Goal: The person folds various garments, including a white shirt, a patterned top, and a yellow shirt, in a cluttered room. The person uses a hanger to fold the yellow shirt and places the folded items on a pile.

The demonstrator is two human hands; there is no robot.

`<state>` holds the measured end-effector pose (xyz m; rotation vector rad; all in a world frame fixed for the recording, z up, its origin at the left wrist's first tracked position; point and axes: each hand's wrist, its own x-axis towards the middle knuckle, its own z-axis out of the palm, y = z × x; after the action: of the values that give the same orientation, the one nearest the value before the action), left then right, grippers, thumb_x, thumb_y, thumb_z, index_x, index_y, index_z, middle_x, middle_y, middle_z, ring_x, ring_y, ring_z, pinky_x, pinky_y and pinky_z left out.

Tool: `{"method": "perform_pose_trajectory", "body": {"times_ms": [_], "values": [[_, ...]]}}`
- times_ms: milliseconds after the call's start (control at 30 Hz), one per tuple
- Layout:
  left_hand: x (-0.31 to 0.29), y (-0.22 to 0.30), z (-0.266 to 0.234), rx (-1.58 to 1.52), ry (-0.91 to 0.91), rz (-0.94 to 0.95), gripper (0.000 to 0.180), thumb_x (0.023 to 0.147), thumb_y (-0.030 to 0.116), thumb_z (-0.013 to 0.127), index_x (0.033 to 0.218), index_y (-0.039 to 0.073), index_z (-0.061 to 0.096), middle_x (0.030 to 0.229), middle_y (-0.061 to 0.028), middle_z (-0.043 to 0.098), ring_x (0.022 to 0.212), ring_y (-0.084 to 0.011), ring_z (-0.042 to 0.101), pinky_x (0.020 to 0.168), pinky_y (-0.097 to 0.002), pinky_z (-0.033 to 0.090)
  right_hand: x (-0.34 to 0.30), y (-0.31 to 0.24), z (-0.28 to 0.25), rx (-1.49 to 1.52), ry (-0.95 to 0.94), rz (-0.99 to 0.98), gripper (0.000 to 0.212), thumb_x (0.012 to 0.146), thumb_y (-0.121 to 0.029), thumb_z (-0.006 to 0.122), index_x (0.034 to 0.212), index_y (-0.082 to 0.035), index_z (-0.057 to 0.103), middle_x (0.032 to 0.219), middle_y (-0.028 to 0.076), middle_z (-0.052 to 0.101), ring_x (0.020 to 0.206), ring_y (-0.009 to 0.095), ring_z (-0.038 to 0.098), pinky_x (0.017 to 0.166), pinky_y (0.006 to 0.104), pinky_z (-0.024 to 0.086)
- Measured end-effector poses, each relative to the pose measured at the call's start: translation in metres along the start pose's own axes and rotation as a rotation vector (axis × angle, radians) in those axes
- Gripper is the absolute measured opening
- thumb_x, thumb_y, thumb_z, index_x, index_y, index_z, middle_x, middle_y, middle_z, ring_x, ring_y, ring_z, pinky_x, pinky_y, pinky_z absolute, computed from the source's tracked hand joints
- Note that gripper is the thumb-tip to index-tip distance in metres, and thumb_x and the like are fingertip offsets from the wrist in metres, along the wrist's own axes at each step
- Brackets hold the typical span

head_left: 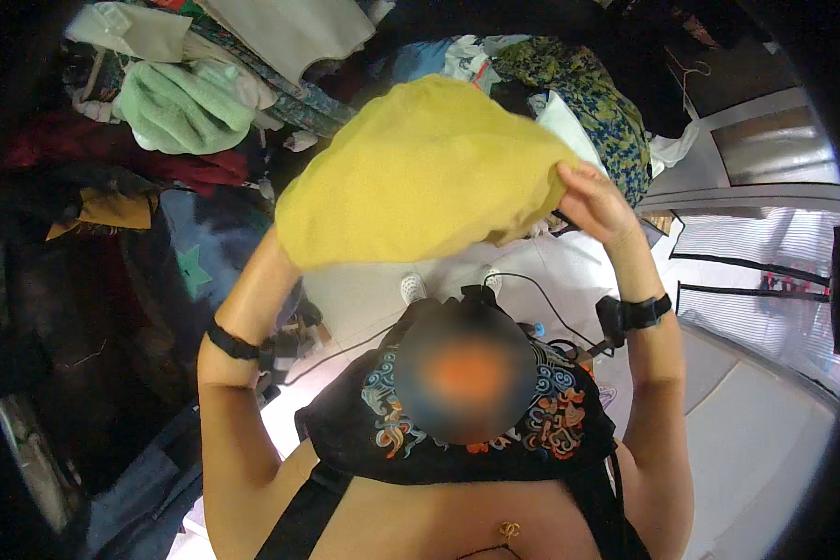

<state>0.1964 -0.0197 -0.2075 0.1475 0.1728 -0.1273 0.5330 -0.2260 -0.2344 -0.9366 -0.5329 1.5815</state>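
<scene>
A soft yellow cloth (pixel 420 177) is spread out in the air in front of me, above the floor. I cannot make out whether it is a garment or a plain piece of fabric. My right hand (pixel 588 196) pinches its right edge between thumb and fingers. On the left, my forearm (pixel 252 308) runs up to the cloth's lower left corner, where the fabric covers my left hand and its fingers. Each forearm wears a black strap, and a small dark device (pixel 616 317) is on the right one.
Heaped clothes lie beyond the cloth, among them a light green towel-like cloth (pixel 182 107) and a dark patterned green garment (pixel 588 103). Dark clothing with a green star (pixel 193 271) fills the left side. A white cabinet-like surface (pixel 756 439) stands right. Thin black cables (pixel 551 299) cross near my body.
</scene>
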Motion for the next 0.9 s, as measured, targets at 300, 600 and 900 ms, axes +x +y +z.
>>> {"method": "perform_pose_trajectory", "body": {"times_ms": [300,600,900], "values": [[-0.016,0.033,-0.019,0.205,0.606,0.176,0.051,0.103,0.035,0.038,0.133,-0.004,0.051,0.130,-0.0178,0.061,0.118,-0.0294,0.061,0.103,-0.0413,0.048,0.022,-0.034,-0.004,-0.070,0.114,0.061,0.041,0.099,-0.015,0.056,0.136,0.002,0.048,0.131,0.012,0.058,0.121,0.020,0.058,0.104,0.0353,0.046],[0.001,-0.002,0.026,0.815,0.787,0.403,0.043,0.094,0.019,0.063,0.133,0.003,0.053,0.123,-0.0104,0.064,0.112,-0.0212,0.061,0.099,-0.0365,0.045,-0.038,-0.044,0.016,-0.313,0.453,0.073,0.051,0.095,-0.013,0.062,0.138,0.008,0.046,0.121,0.015,0.064,0.118,0.021,0.057,0.101,0.0353,0.045],[-0.011,-0.026,0.065,1.097,0.639,0.260,0.046,0.084,0.002,0.066,0.130,0.005,0.060,0.122,-0.0096,0.064,0.110,-0.0204,0.060,0.101,-0.0358,0.045,-0.103,-0.052,0.053,-0.585,0.268,-0.008,0.057,0.084,-0.006,0.072,0.138,-0.002,0.053,0.119,0.009,0.065,0.107,0.016,0.061,0.100,0.0311,0.045]]}}
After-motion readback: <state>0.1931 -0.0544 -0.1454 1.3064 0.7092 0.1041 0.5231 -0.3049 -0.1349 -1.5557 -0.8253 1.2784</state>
